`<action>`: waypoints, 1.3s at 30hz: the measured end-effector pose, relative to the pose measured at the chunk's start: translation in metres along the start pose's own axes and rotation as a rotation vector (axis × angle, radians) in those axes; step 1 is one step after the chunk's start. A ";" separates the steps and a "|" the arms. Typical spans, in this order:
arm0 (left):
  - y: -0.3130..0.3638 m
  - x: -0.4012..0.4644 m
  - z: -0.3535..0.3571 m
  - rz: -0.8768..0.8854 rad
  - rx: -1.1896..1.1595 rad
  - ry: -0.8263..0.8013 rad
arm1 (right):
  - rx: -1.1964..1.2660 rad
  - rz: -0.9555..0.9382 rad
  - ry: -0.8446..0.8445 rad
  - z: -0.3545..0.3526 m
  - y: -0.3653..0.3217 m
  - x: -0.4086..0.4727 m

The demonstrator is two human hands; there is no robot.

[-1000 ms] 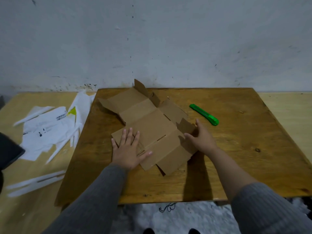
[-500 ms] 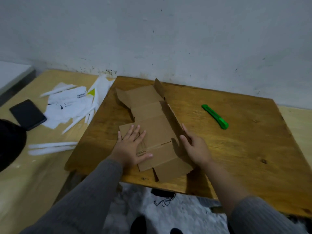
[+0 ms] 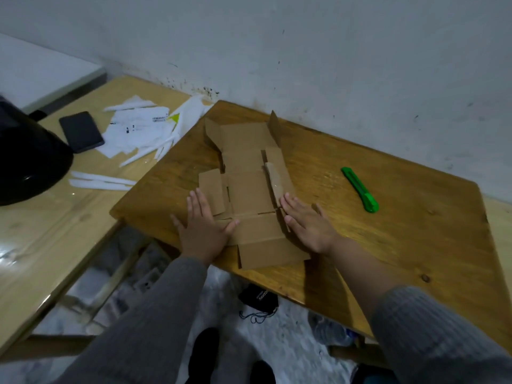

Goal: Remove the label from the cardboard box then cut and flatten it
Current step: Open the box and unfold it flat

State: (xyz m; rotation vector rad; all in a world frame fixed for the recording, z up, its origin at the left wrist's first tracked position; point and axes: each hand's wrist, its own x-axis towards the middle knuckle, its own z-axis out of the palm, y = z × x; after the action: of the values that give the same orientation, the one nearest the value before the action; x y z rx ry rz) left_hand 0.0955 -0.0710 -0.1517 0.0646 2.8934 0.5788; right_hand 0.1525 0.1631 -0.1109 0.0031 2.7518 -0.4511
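Observation:
The cut-open brown cardboard box (image 3: 249,189) lies spread nearly flat on the dark wooden table (image 3: 388,245), with one far flap still standing up. My left hand (image 3: 202,228) presses flat, fingers spread, on the box's near left edge. My right hand (image 3: 304,223) lies flat against the near right side flaps, fingers together. Neither hand holds anything. A green utility knife (image 3: 359,189) rests on the table, to the right of the box and apart from it. Torn white label pieces (image 3: 144,128) lie on the lighter table at left.
A black phone (image 3: 81,131) and a dark rounded object (image 3: 25,159) sit on the light table (image 3: 55,231) at left, with white strips (image 3: 97,180) nearby. The wall runs close behind both tables. A black pouch with cord (image 3: 257,300) lies on the floor below the table edge.
My right hand pushed the raised right flaps down and now lies flat on them. My left hand slid to the box's near left edge. My head turned, shifting the view leftward.

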 end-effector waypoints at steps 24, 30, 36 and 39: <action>0.026 -0.010 -0.009 0.218 -0.464 0.279 | -0.198 0.001 0.045 0.016 -0.003 -0.002; 0.041 -0.008 -0.005 0.379 -0.207 0.240 | -0.185 0.026 0.047 0.013 -0.009 -0.003; 0.061 0.001 0.004 0.368 0.163 0.106 | -0.190 0.017 0.042 0.012 -0.008 -0.004; 0.070 0.006 0.008 0.368 0.271 0.009 | -0.190 0.006 0.054 0.013 -0.007 -0.002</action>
State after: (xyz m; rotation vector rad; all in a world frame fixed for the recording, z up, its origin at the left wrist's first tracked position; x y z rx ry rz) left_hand 0.0912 -0.0032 -0.1332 0.6433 2.9641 0.2334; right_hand 0.1581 0.1529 -0.1198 -0.0235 2.8353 -0.1895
